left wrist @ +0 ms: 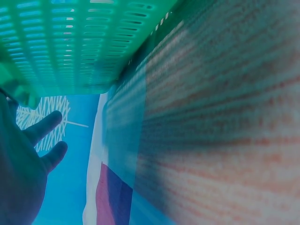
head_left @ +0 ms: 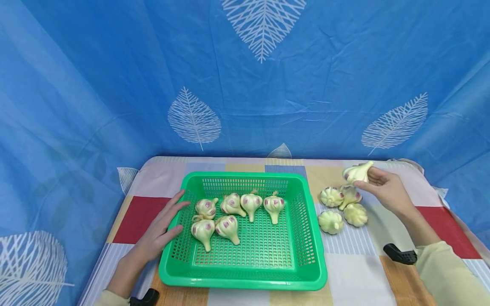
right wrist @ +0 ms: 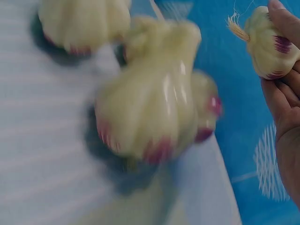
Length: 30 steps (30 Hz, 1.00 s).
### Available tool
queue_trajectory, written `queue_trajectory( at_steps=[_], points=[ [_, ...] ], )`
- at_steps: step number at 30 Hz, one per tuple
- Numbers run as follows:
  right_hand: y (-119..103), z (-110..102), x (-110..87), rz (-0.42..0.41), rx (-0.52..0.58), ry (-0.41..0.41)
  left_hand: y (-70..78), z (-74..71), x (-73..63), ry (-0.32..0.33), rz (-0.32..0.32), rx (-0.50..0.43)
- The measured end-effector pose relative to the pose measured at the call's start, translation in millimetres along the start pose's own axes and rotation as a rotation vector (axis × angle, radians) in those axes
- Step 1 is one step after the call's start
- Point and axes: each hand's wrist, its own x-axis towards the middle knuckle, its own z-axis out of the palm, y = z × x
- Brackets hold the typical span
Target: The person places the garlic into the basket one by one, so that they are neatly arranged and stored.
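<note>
My right hand [head_left: 392, 193] pinches a garlic bulb [head_left: 356, 173] between thumb and fingers, above the table's far right. In the right wrist view, this white, purple-streaked bulb [right wrist: 272, 47] shows its root tuft. Below that hand, several more garlic bulbs [head_left: 331, 222] lie grouped on the cloth. A green plastic basket [head_left: 245, 283] stands mid-table with several garlic bulbs [head_left: 251, 205] in its left and back part. My left hand [head_left: 156, 239] lies at the basket's left rim, fingers extended and holding nothing; the left wrist view shows two of its fingers spread beside the basket wall.
A patchwork-patterned cloth [head_left: 361, 272] covers the table. Blue curtains [head_left: 245, 106] with white leaf prints hang behind and at both sides. A black wrist device [head_left: 400, 255] sits at the right cuff, and another [head_left: 145, 297] at the left.
</note>
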Motion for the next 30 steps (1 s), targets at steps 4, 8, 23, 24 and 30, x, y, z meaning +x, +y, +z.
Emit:
queue_trajectory(
  at_steps=[4,8,23,24,30],
  points=[
    [-16.6,13.6,-1.0,-0.075,0.046,-0.07,-0.5,-0.2,-1.1,0.001,-0.001,-0.003],
    [-33.2,27.7,-1.3,-0.131,0.111,-0.143,0.4,-0.8,-0.8,0.003,0.002,0.007],
    [-80.6,72.1,-1.9,-0.259,0.24,-0.406,5.9,-2.3,-0.2,0.0,0.0,0.031],
    [-83.7,74.9,-1.9,-0.262,0.253,-0.427,6.3,-2.4,-0.3,0.0,-0.001,0.028],
    [-104.1,90.9,-3.0,-0.293,0.265,-0.559,8.1,-2.7,0.2,0.001,-0.005,0.019]
  ],
)
